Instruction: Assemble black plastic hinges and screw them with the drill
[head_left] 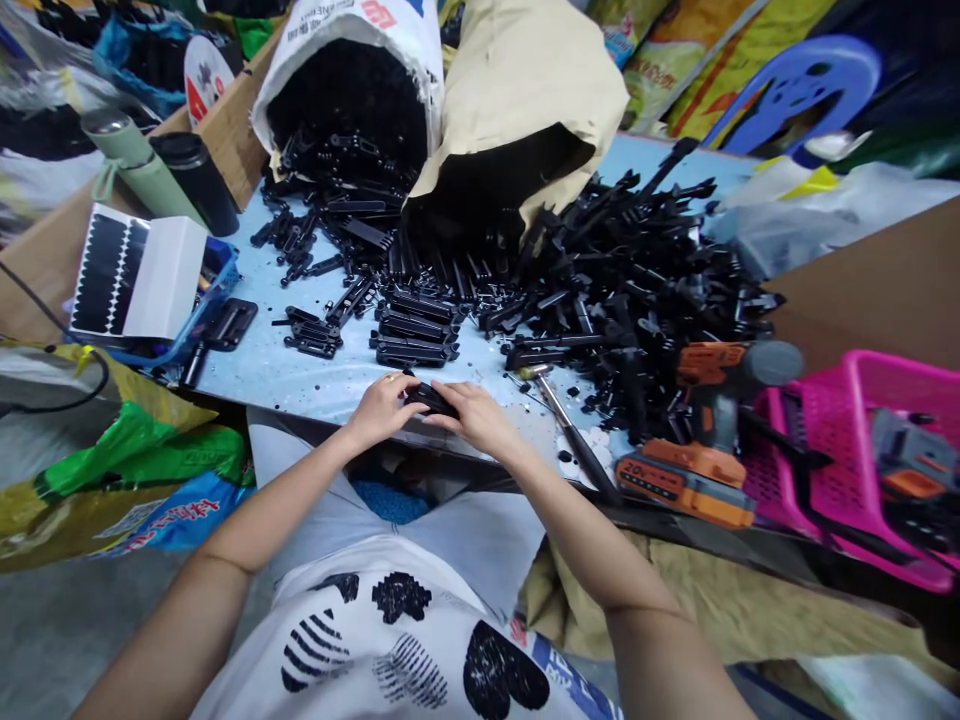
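Both my hands meet at the front edge of the blue-topped table (262,370), closed on one small black plastic part (431,398). My left hand (380,408) grips its left end between thumb and fingers. On the right end, my right hand (474,415) has its fingers laid over the top and the thumb below. Just beyond them lies a neat stack of long black plastic parts (416,330). A smaller group of black arm-like pieces (313,332) sits to its left. The exact shape of the held part is partly hidden by my fingers.
An orange cordless drill (694,440) and a hammer (566,425) lie at the right, near a pink basket (817,450). A large heap of black parts (622,270) spreads behind. Two sacks (525,90) lie open at the back. A blue bin (217,275) stands left.
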